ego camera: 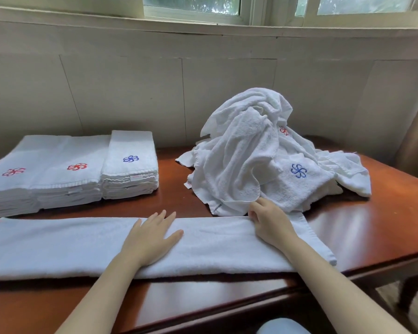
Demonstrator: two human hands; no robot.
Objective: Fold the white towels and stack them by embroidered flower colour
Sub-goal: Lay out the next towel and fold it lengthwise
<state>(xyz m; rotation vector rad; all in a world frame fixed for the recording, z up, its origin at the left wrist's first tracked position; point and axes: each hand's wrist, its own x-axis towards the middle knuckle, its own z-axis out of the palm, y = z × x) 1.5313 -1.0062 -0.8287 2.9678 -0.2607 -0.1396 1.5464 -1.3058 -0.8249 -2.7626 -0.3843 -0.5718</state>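
Note:
A white towel point(58, 247), folded lengthwise into a long strip, lies across the near part of the table. My left hand point(152, 235) rests flat on its middle with straight fingers. My right hand point(268, 220) sits on the strip's far edge further right, fingers curled at that edge, touching the pile behind. A heap of unfolded white towels point(258, 155) stands at the back right, showing one blue flower and one red flower. At the back left are two folded stacks with red flowers point(10, 179) point(70, 174) and one stack with a blue flower point(130, 165).
The brown wooden table point(384, 213) ends at a near edge just below the strip and at a right edge with a leg. A panelled wall and window sill point(203, 27) run behind the table. Bare wood lies between the stacks and the heap.

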